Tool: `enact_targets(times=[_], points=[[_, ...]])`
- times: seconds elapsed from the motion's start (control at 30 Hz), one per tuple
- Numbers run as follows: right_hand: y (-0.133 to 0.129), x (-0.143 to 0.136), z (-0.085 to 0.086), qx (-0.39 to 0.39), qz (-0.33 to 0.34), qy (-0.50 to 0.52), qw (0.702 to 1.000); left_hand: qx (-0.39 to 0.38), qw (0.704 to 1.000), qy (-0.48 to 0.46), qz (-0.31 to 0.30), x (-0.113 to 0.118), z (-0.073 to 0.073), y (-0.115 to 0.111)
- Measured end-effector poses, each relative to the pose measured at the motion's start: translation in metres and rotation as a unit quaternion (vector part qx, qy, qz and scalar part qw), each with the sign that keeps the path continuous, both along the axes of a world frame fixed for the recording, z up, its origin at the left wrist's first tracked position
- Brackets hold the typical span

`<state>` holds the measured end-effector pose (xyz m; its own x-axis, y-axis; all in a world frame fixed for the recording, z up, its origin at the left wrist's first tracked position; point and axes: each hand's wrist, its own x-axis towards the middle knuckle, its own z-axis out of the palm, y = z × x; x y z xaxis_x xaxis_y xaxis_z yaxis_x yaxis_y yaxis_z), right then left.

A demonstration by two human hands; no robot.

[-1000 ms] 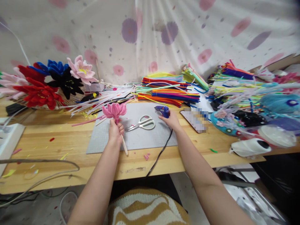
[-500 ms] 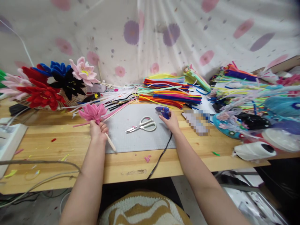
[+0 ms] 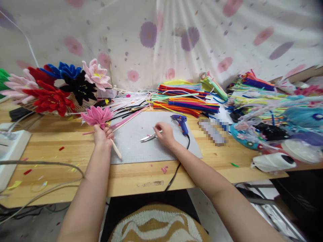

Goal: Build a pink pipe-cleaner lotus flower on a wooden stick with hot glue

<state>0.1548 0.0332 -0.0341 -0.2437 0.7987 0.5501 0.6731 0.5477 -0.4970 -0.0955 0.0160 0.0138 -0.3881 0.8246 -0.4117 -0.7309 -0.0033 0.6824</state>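
Observation:
A pink flower of fuzzy pipe-cleaner petals is gripped in my left hand, fingers wrapped round its base. A pale wooden stick sticks out below that fist, and pink pipe-cleaner ends show beside it. My right hand, fingers curled, is over the handle end of the scissors, hiding their loops; whether it grips anything is hidden. Beyond it, a blue glue gun lies on the grey mat, its black cord running to the table's front edge.
Bundles of coloured pipe cleaners lie along the back. Finished flowers in several colours stand at the left, near a white power strip. A blurred-out phone, a white thread spool and bagged items are on the right.
My right hand has let go of the glue gun, left it on the mat, and moved left over the scissors. My left hand still holds the flower, now tilted slightly differently.

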Motion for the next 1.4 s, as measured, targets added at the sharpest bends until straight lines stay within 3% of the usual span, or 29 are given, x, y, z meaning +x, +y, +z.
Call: enact_targets(times=[0.07, 0.17, 0.23, 0.33, 0.43, 0.57, 0.7, 0.8, 0.9, 1.1, 1.23, 1.4], points=[[0.020, -0.037, 0.006, -0.042, 0.062, -0.045, 0.996, 0.006, 1.000, 0.005, 0.002, -0.003, 0.001, -0.003], [0.052, -0.092, 0.011, -0.110, 0.086, -0.070, 0.988, 0.003, 1.000, 0.014, 0.007, -0.005, -0.001, -0.011], [0.067, -0.122, 0.009, -0.116, 0.107, -0.107, 0.982, -0.008, 1.000, 0.029, 0.002, -0.004, -0.004, -0.017], [0.079, -0.148, 0.000, -0.079, 0.128, -0.188, 0.971, -0.025, 0.998, 0.052, -0.020, -0.004, -0.010, -0.027], [0.083, -0.155, -0.007, -0.066, 0.116, -0.229, 0.964, -0.031, 0.997, 0.062, -0.027, -0.005, -0.015, -0.033], [0.083, -0.153, -0.002, -0.027, 0.128, -0.242, 0.961, -0.037, 0.996, 0.075, -0.014, -0.006, -0.017, -0.037], [0.080, -0.143, 0.024, 0.027, 0.152, -0.234, 0.960, -0.030, 0.997, 0.071, -0.004, -0.003, -0.019, -0.040], [0.074, -0.122, 0.048, 0.047, 0.155, -0.211, 0.964, -0.019, 0.998, 0.065, 0.001, 0.000, -0.020, -0.042], [0.063, -0.089, 0.059, 0.011, 0.118, -0.166, 0.979, -0.012, 0.998, 0.063, 0.013, 0.005, -0.019, -0.043], [0.042, -0.032, 0.036, -0.120, 0.030, -0.148, 0.981, 0.009, 0.999, 0.044, 0.018, 0.024, -0.016, -0.037], [0.043, -0.020, 0.026, -0.188, 0.025, -0.132, 0.973, 0.029, 0.999, 0.040, 0.016, 0.035, -0.016, -0.036], [0.046, -0.010, 0.029, -0.206, 0.053, -0.178, 0.961, 0.047, 0.994, 0.052, 0.089, 0.030, -0.014, -0.037]])
